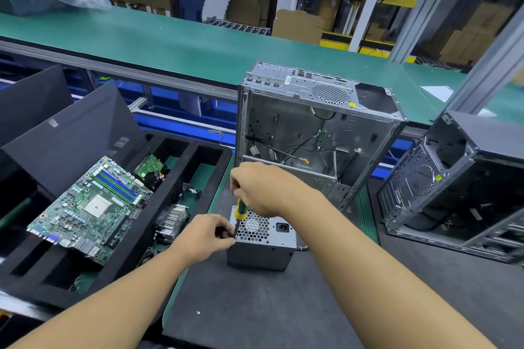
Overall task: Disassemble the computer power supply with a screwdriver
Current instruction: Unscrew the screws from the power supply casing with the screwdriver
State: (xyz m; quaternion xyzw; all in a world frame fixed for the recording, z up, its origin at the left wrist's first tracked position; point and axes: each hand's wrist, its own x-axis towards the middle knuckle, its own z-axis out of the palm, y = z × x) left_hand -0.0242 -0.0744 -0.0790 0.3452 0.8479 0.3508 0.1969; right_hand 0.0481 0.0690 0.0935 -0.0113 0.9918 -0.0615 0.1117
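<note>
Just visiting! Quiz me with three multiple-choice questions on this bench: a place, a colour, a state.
1. Where does the motherboard lie? A) inside a case B) on the black tray C) on the green belt
2. The screwdriver handle is: A) red B) blue C) green and yellow
3. The right hand is: A) gripping the screwdriver B) lying flat C) lifting a case
Answers: 1 B, it lies on the tray left of the power supply. 2 C, green with a yellow end. 3 A, its fingers curl round the handle.
</note>
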